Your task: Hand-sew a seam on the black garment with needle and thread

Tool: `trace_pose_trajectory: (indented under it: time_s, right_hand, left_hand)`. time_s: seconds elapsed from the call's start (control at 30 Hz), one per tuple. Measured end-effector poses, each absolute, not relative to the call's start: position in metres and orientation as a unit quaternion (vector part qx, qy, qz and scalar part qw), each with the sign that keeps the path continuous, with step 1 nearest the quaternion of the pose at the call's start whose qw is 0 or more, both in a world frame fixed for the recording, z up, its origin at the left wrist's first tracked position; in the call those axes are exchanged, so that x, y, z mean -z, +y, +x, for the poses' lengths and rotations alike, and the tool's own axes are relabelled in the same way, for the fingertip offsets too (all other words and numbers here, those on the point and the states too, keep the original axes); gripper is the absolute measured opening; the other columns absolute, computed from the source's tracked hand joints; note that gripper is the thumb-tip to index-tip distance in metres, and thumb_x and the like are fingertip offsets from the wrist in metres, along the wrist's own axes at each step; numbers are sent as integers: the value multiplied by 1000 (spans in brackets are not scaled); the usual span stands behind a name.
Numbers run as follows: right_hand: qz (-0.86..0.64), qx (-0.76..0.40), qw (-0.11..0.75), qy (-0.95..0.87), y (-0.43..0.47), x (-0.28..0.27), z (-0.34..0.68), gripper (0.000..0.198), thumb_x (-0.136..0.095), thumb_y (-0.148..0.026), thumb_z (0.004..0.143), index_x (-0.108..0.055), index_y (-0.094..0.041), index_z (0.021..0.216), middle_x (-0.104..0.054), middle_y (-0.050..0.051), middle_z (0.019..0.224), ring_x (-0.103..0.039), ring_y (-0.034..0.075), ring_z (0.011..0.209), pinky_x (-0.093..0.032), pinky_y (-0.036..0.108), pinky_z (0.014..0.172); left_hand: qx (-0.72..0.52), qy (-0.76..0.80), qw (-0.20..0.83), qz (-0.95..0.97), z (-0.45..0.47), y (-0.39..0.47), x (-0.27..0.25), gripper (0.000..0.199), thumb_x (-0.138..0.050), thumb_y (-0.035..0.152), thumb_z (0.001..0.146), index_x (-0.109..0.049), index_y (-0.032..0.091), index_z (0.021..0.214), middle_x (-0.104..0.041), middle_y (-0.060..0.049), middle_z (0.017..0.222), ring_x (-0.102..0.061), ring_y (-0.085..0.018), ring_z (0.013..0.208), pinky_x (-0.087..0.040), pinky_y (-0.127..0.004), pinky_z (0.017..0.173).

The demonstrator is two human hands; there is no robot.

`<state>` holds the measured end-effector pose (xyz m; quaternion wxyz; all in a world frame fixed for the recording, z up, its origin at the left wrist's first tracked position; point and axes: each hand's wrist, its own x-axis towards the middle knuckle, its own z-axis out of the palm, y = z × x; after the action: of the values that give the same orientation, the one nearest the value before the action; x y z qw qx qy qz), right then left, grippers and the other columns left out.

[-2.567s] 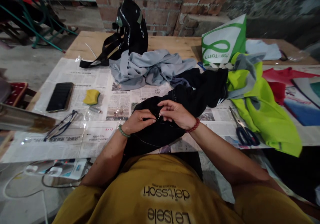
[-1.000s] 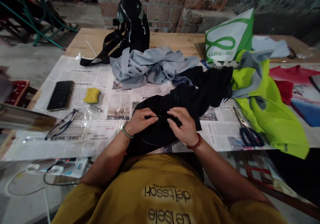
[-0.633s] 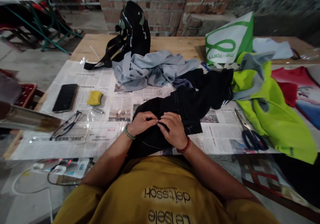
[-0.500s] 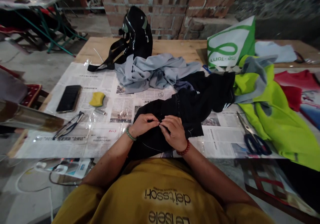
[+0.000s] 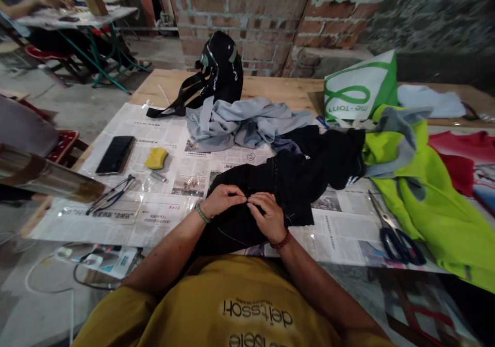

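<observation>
Black garment: soft, matte cloth (image 5: 294,179) bunched on the near edge of the table, its lower part reaching the wearer's lap side; pale stitches run in a broken line across it.
Left hand: thumb and forefinger (image 5: 223,198) pinched on a bit of that cloth; a green beaded bracelet (image 5: 201,213) circles the wrist.
Right hand: curled (image 5: 268,214), its fingertips narrow and close to the left's (whether they grip anything, I can't tell from here); a dark red bracelet (image 5: 281,240) sits at the wrist.
Tabletop: bare, smooth wood (image 5: 286,85) at the far side, newspaper (image 5: 149,226) under glossy clear film nearer.
Left side: a flat black phone (image 5: 115,154), a porous yellow sponge (image 5: 156,158) and thin-framed glasses (image 5: 114,195).
Right side: metal scissors (image 5: 389,222) with dark looped handles, beside a crumpled lime-yellow garment (image 5: 433,197).
Behind: wrinkled grey cloth (image 5: 240,122), a rounded black bag (image 5: 228,68) with straps, and a stiff, angular green-and-white bag (image 5: 361,86).
Room: rough brick wall (image 5: 247,22), concrete floor (image 5: 158,50); at upper left, another person's forearm (image 5: 25,7) rests at a table with green legs (image 5: 119,16).
</observation>
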<state>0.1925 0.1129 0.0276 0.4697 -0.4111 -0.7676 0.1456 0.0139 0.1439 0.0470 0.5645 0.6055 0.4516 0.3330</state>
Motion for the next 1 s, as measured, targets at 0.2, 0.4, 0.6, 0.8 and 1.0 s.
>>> trace_pose_trajectory:
  time_s: [0.2, 0.4, 0.6, 0.8, 1.0]
  right_hand:
    - [-426, -198, 476, -744, 115, -28, 194, 7, -59, -21, 83, -66, -23, 82, -69, 3, 80, -62, 17, 83, -47, 35, 78]
    - [-424, -239, 474, -733, 115, -28, 194, 7, -59, -21, 83, -65, -23, 80, -68, 2, 80, -62, 17, 84, -45, 35, 80]
    - [-452, -368, 523, -622, 115, -25, 199, 11, -56, -25, 85, -61, -21, 76, -65, 3, 84, -61, 15, 84, -48, 31, 79]
    - [-452, -373, 526, -616, 116, -27, 198, 11, -58, -28, 84, -64, -21, 79, -65, 4, 85, -61, 15, 82, -50, 31, 78]
    - [-440, -286, 477, -705, 114, -28, 194, 9, -58, -24, 84, -65, -22, 78, -66, 4, 88, -61, 17, 87, -47, 36, 83]
  left_hand:
    - [-331, 448, 568, 606, 14, 144, -47, 20, -67, 32, 69, -69, 12, 71, -63, -1, 67, -54, -11, 66, -41, -23, 67]
    - [-324, 441, 570, 613, 14, 144, -49, 19, -67, 31, 70, -69, 12, 71, -64, -1, 68, -54, -11, 66, -41, -23, 67]
    - [-325, 461, 560, 607, 16, 145, -45, 20, -67, 31, 69, -68, 12, 73, -62, 0, 69, -52, -11, 66, -41, -22, 66]
    - [-310, 457, 567, 611, 16, 144, -45, 23, -66, 34, 70, -69, 12, 75, -63, 0, 70, -52, -11, 66, -40, -23, 66]
    - [-313, 447, 556, 627, 14, 145, -43, 18, -65, 30, 71, -69, 13, 75, -64, -1, 71, -54, -11, 68, -41, -23, 68]
